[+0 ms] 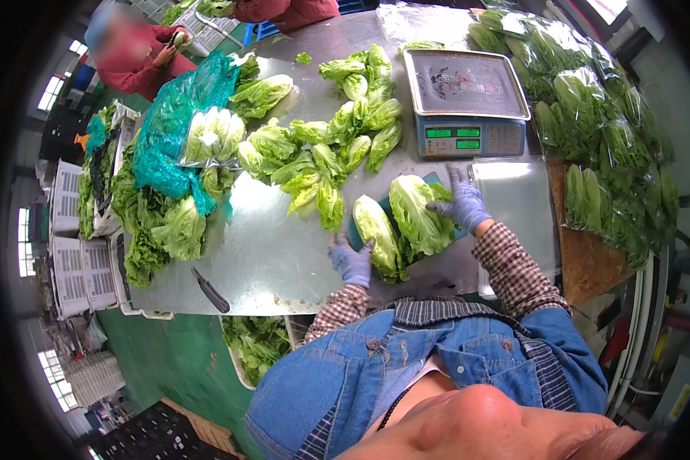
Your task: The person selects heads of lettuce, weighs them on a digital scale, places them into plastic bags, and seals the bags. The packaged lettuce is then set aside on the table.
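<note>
Two heads of romaine lettuce lie side by side on a dark green tray or sheet (459, 234) in front of me. My left hand (351, 261), in a thin purple glove, is at the lower left side of the paler lettuce head (378, 236), fingers spread. With its thumb and fingers apart, my right hand (463, 202) touches the upper right side of the leafier lettuce head (418, 215). Beyond my left hand lies a pile of small lettuce heads (328, 155). A digital scale (466, 95) with a bare metal pan stands beyond my right hand.
Bagged lettuce (586, 126) is heaped at right beside clear plastic bags (509, 192). A folding knife (211, 292) lies near the table's front edge. At left are a teal plastic bag (172, 129), a packed bag of lettuce (213, 135) and loose leaves. A co-worker (132, 54) stands across the table.
</note>
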`<state>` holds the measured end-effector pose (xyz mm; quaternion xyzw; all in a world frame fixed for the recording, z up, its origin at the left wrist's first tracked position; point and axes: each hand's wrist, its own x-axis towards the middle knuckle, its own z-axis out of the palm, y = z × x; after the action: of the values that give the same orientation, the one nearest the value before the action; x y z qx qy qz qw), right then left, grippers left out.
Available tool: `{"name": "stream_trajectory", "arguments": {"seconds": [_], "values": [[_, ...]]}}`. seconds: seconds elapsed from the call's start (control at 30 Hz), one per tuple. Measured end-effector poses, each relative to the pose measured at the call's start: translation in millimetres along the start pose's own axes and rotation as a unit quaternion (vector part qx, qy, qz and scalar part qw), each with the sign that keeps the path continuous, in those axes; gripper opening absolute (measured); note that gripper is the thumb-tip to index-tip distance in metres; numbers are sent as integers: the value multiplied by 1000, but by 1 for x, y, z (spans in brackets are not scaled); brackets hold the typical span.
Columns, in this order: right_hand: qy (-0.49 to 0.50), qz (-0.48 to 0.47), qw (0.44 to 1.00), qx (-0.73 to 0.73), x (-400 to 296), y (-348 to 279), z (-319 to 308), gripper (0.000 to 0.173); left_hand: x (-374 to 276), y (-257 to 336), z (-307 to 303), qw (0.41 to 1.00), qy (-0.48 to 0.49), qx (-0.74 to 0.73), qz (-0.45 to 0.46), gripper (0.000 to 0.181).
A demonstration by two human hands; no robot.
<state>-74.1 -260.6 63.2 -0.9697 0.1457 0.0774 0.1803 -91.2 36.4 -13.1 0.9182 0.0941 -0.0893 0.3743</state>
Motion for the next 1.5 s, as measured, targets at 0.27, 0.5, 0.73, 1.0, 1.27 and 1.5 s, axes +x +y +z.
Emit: {"name": "stream_trajectory", "arguments": {"seconds": [0.27,0.5,0.73,1.0,1.27,1.5], "values": [[-231,-59,836,494,7,13,65,81,28,3,34,798,-358,-448,-184,49],[-200,-188,944,183,-26,-38,40,85,-8,3,81,855,-201,-464,-115,44],[-190,-195,957,95,-43,-58,35,104,-11,34,35,806,-312,-445,-233,57],[-175,-167,970,-21,-61,-89,34,122,6,0,69,800,-305,-452,-251,57],[-64,-25,976,207,-58,-77,14,96,25,36,43,841,-369,-346,-194,51],[33,113,881,459,-146,104,-31,116,-27,130,86,901,-334,-253,116,29]]}}
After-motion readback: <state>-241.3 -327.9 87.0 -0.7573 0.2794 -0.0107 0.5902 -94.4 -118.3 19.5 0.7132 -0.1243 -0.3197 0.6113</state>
